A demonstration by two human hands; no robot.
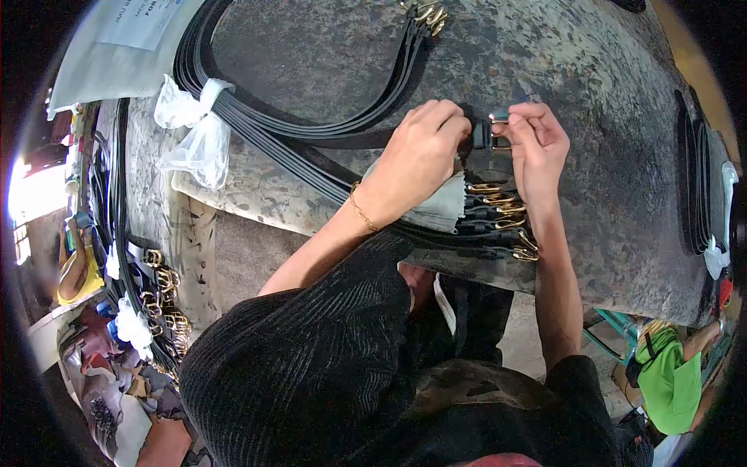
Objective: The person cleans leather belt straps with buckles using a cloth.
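My left hand (pixel 426 144), with a thin gold bracelet at the wrist, is closed on a black belt (pixel 479 135) close to its buckle end. Opposite it, my right hand (pixel 537 138) pinches the metal buckle (pixel 499 132) between thumb and fingers; part of the buckle is hidden by the fingertips. Below both hands lies a row of gold buckles (pixel 502 210) on black belts, beside a pale grey sheet (pixel 440 204). To the left, a looped bundle of black belts (pixel 284 159) is tied with clear plastic (pixel 206 128).
Worn tabletop (pixel 615 194) surrounds the work. More gold buckles (pixel 426 17) lie at the far side, and another belt bundle (pixel 695 179) at the right edge. Belts with buckles (pixel 165 300) hang at left above leather scraps (pixel 124 405). People sit at left and right, one in green (pixel 669 381).
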